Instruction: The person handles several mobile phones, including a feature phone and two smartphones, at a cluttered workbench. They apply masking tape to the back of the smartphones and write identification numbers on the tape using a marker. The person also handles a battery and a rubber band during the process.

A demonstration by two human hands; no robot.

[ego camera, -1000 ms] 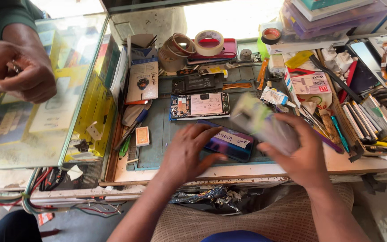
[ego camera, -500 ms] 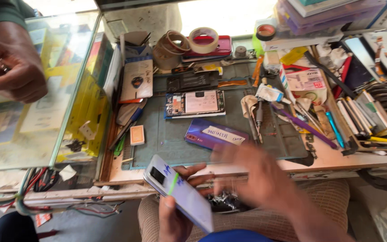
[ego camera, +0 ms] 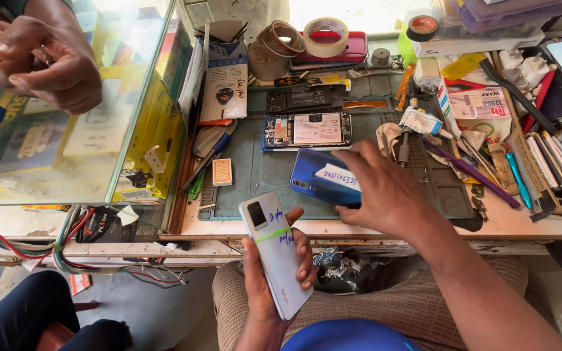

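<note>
Since half a second earlier, the right hand (ego camera: 385, 188) had reached forward to press flat on a glossy blue phone back (ego camera: 323, 182) on the table (ego camera: 521, 224), while the left hand (ego camera: 274, 273) gripped a white rectangular phone (ego camera: 274, 250) over the lap, loosely enough that it might slip and fall.

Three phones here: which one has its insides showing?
The opened phone at the back of the green mat, circuitry exposed. The blue phone and white phone have their backs on.

Opened phone (ego camera: 307, 130) on mat (ego camera: 255, 175) — tape rolls (ego camera: 325, 36) behind (glass case (ego camera: 66, 130) left)
</note>
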